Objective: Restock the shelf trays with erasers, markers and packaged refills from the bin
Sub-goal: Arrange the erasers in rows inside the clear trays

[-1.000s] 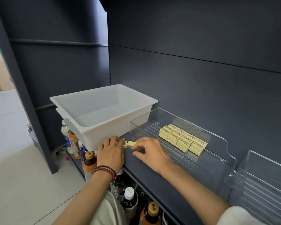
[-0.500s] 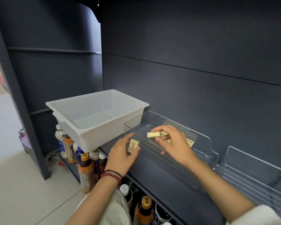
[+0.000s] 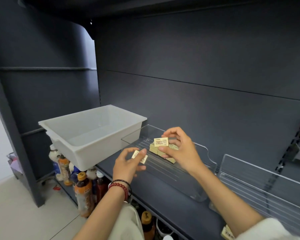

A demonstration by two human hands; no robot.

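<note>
Shelf trays: we see two clear ones side by side on the dark shelf [image 3: 163, 201], the left tray [image 3: 180, 181] and the right tray [image 3: 249, 179]. The white bin [image 3: 111, 146] stands on the same shelf, just left of the left tray; we cannot tell whether they touch. Bottles [image 3: 83, 189] crowd the lower level under the bin. A white sleeve [image 3: 260, 229] covers the near end of the right forearm. Both hands hover at the left tray's left end. The right hand [image 3: 180, 149] is curled, thumb below and fingertips on top, pinching one cream eraser [image 3: 161, 142], printed face toward us. It sits just above the block of erasers [image 3: 155, 150] lying on the tray floor; the hand hides part of that block. The left hand [image 3: 128, 163] is nearer us, by the tray's front wall, fingers curled, pinching two small erasers [image 3: 135, 154], both tilted. Red and dark bead bracelets [image 3: 119, 186] circle the left wrist.
</note>
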